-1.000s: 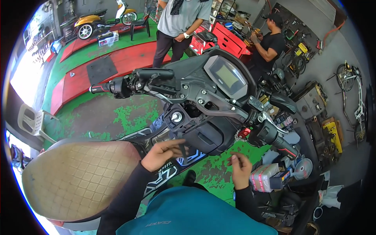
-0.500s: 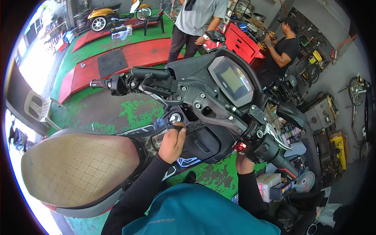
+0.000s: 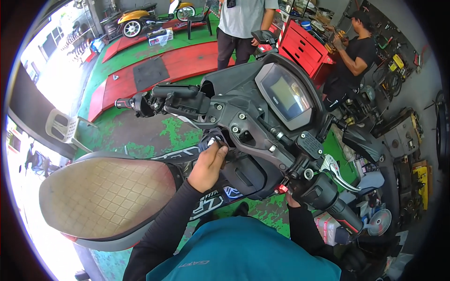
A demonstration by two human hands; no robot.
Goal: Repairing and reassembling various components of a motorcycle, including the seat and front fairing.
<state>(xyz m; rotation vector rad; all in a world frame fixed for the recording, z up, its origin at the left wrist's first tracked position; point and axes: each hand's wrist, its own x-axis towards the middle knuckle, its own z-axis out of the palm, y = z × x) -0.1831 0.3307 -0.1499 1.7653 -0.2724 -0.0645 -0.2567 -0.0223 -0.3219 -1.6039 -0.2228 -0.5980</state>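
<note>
My left hand (image 3: 207, 167) is closed in a pinch on a small dark piece that looks like a key, at the silver ignition lock (image 3: 212, 142) below the handlebar. The fingertips cover most of it. Under the right-hand switch housing (image 3: 319, 192), my right hand (image 3: 293, 201) is mostly hidden; its fingers do not show. It is near a small red part (image 3: 282, 188). The scooter (image 3: 236, 114) stands across in front of me, with its display (image 3: 284, 97) at the upper right and its tan quilted seat (image 3: 108, 196) at the left.
One person in a grey shirt (image 3: 246, 21) stands beyond the handlebar. Another in black (image 3: 354, 56) works by a red tool cabinet (image 3: 302, 49). A white plastic chair (image 3: 63, 126) stands at the left. A red ramp (image 3: 187, 63) lies behind; a fan (image 3: 378, 221) is at the lower right.
My view has shifted, so the scene sits further right. The handlebar appears slightly turned. My left hand has moved up closer against the ignition lock; my right hand is more hidden under the bar.
</note>
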